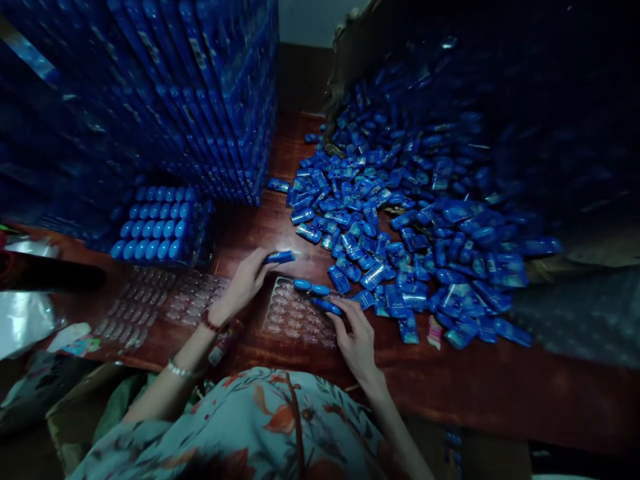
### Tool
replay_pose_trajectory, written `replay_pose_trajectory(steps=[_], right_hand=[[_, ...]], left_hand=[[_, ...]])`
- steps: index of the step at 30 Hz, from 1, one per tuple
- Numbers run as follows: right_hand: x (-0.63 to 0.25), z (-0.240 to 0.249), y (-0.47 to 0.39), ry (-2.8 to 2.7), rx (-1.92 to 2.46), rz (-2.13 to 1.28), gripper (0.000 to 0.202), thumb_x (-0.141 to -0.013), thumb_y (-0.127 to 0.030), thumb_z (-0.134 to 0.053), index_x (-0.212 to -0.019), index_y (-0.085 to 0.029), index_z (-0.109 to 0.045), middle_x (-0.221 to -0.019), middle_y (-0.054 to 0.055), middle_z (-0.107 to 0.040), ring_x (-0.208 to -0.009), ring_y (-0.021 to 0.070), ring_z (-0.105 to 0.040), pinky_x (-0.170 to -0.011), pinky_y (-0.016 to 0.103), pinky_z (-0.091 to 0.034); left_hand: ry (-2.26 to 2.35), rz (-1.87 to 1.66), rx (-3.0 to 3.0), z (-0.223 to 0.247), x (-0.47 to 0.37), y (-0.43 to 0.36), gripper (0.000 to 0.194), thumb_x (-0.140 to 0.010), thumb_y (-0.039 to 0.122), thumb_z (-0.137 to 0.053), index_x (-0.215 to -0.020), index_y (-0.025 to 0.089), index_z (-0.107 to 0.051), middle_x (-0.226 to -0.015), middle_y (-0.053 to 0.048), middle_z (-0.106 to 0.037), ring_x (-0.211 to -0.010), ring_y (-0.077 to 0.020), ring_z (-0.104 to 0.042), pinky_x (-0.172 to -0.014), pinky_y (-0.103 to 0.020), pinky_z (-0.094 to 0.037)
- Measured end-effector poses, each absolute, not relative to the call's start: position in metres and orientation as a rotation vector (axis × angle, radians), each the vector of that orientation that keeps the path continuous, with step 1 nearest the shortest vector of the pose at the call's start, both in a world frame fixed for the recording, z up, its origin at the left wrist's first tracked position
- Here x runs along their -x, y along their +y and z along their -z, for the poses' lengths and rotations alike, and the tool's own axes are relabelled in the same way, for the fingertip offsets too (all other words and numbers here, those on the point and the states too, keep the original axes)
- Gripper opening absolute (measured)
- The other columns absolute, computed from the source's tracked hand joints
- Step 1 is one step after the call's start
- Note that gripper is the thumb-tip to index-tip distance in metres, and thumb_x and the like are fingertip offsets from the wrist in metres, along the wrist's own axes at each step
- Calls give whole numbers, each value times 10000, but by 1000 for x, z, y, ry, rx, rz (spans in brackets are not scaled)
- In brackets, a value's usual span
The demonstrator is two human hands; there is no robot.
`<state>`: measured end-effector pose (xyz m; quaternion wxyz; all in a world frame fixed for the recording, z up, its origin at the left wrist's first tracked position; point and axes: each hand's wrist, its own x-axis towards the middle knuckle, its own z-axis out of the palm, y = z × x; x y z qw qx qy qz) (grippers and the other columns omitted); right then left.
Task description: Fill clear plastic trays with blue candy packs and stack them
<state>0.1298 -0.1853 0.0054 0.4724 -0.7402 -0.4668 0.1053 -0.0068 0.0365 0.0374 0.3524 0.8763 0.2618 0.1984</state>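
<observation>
Pinched in my left hand (245, 283) is a small blue packet (280, 257), held just above the table. My right hand (356, 337) grips another blue packet (326, 306) over the right side of a clear plastic tray (281, 320) with rows of oval hollows. Two blue oval packs (311, 287) sit end to end at the tray's far edge; the other hollows I can see hold nothing. The printing on the packets is too dim to read.
A large heap of blue packets (370, 227) spreads across the right of the table (450, 387). Tall stacks of filled blue trays (200, 87) stand at left, beside a filled tray pile (153, 230). More clear trays (135, 307) lie at left.
</observation>
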Motion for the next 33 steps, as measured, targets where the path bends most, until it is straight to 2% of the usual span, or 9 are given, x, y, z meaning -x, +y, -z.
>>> replay_pose_trajectory(steps=[3, 6, 9, 13, 20, 23, 26, 30, 33], right_hand=[[-128, 2, -182, -1416, 1929, -140, 308, -877, -111, -427, -1153, -179, -544, -1002, 88, -604, -929, 181, -589, -805, 300, -501], [-129, -5, -176, -1689, 2090, -69, 368, -849, -61, -396, -1174, -158, -536, -986, 101, -601, -900, 200, -585, -756, 299, -510], [-129, -23, -163, -1904, 2237, -109, 398, -814, -16, -385, -1149, -151, -551, -958, 103, -599, -858, 204, -579, -722, 301, -510], [-129, -37, -150, -2019, 2317, -168, 414, -792, 12, -394, -1149, -132, -549, -962, 112, -584, -797, 200, -577, -679, 300, -506], [-132, -7, -163, -1896, 2194, -85, 454, -860, -53, -371, -1273, -205, -482, -983, 94, -596, -842, 192, -601, -763, 307, -500], [-130, 2, -171, -1762, 2128, -54, 418, -905, -159, -396, -1319, -195, -441, -993, 96, -623, -879, 196, -611, -780, 307, -498], [-133, 3, -175, -1574, 2086, 32, 360, -916, -237, -434, -1265, -171, -495, -1020, 101, -640, -916, 182, -614, -803, 280, -488], [-155, -2, -171, -1243, 2144, 151, 252, -927, -215, -405, -1073, -169, -605, -922, 77, -648, -845, 154, -609, -796, 265, -479], [-174, -6, -161, -1170, 2257, 85, 261, -929, -253, -393, -1053, -173, -608, -945, 85, -628, -894, 185, -583, -795, 305, -475]], left_hand=[[803, -493, -2237, -47, 47, 10, 197, -877, 303, -518, -1004, 159, -559, -837, -28, -610, -727, -145, -567, -668, -250, -465], [746, -525, -2253, -45, 59, -17, 140, -873, 272, -532, -958, 171, -579, -881, -40, -596, -791, -149, -570, -703, -250, -474], [658, -556, -2338, -32, 50, -32, 193, -902, 198, -459, -1071, 182, -551, -989, -70, -573, -897, -165, -565, -770, -279, -486], [576, -476, -2535, -19, 32, -34, 274, -914, 148, -387, -1167, 168, -489, -988, -88, -579, -907, -194, -552, -784, -338, -496], [343, -145, -2803, -28, 18, -30, 237, -893, 87, -378, -1049, 161, -540, -1000, -96, -583, -942, -204, -537, -837, -356, -481], [271, -16, -2884, -36, 10, -33, 205, -871, 69, -415, -1006, 157, -542, -1015, -88, -585, -976, -211, -537, -908, -375, -448], [289, 113, -2948, -42, 0, -37, 206, -851, 52, -432, -1002, 146, -534, -1015, -89, -585, -985, -224, -541, -910, -384, -441], [282, 216, -2990, -47, -5, -39, 212, -841, 39, -418, -994, 135, -530, -997, -103, -586, -957, -239, -558, -831, -378, -468], [285, 236, -3009, -47, -3, -39, 220, -843, 40, -401, -989, 145, -528, -987, -98, -590, -926, -231, -569, -806, -374, -474]])
